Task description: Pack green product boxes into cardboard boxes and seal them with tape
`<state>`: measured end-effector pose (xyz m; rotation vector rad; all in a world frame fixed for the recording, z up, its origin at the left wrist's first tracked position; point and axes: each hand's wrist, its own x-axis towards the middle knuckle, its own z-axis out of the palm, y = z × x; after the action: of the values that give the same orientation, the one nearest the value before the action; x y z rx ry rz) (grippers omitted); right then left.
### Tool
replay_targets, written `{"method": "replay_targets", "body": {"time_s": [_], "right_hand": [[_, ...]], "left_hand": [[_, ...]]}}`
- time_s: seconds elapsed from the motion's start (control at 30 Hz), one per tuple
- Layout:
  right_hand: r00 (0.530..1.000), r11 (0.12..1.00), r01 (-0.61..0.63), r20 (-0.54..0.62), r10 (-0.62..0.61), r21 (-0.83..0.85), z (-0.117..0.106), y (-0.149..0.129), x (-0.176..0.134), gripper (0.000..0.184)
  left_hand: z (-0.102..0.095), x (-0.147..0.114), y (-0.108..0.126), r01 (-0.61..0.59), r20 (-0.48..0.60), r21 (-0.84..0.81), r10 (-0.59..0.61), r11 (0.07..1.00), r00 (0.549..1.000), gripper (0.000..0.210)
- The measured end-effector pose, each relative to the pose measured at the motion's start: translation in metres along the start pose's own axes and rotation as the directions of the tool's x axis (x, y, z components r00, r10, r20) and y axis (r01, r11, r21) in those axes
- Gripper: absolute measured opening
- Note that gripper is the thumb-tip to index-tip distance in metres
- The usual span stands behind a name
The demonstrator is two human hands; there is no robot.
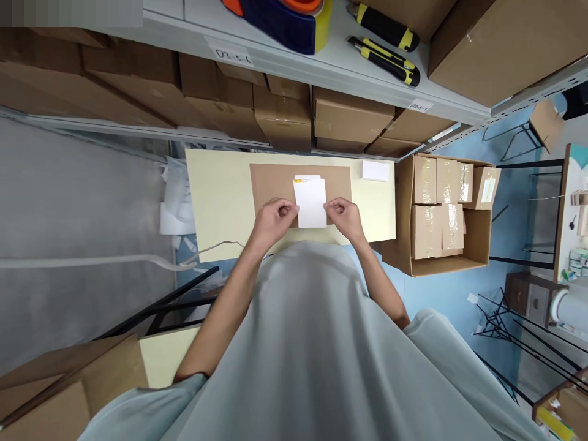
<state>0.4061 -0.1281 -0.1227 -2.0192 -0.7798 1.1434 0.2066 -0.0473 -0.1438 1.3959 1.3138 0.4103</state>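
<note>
A blank white sheet (311, 207), about the size of a label, is between my hands. My left hand (272, 222) pinches its left edge between thumb and finger. On the opposite edge, my right hand (347, 218) grips it the same way. Behind its top edge shows another white piece (312, 177) with a small orange mark and fine print too small to read. Both lie over a flat brown cardboard piece (270, 184) on the pale yellow table (220, 202). A small white stack or box (375, 171) sits at the table's far right.
Above the table's far side runs a metal shelf (285, 67) bearing a tape dispenser (294, 24), two utility knives (388, 58) and cartons. Right of the table stands an open carton (475, 263) packed with taped boxes (426, 229). A pale cable (151, 260) comes in from the left.
</note>
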Motion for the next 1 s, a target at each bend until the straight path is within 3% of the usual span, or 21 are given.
{"method": "replay_targets", "body": {"time_s": [0.07,0.23,0.67,1.0], "right_hand": [[0.999,0.99,0.006,-0.036,-0.011,-0.139,0.005,0.002,0.011,0.017],[0.999,0.941,-0.033,-0.032,0.024,-0.336,0.015,0.006,0.032,0.015],[0.997,0.894,-0.079,-0.014,0.081,-0.44,0.022,0.003,0.045,0.018],[0.996,0.855,-0.086,-0.041,0.076,-0.511,0.028,-0.004,0.046,0.019]], "left_hand": [[0.001,0.012,-0.001,-0.002,-0.003,0.086,0.003,0.996,1.0,0.023],[0.009,0.028,-0.001,0.143,-0.001,0.253,-0.148,0.957,0.989,0.019],[0.017,0.038,0.003,0.231,-0.055,0.385,-0.227,0.893,0.972,0.016],[0.023,0.04,0.001,0.157,-0.037,0.458,-0.158,0.875,0.987,0.019]]}}
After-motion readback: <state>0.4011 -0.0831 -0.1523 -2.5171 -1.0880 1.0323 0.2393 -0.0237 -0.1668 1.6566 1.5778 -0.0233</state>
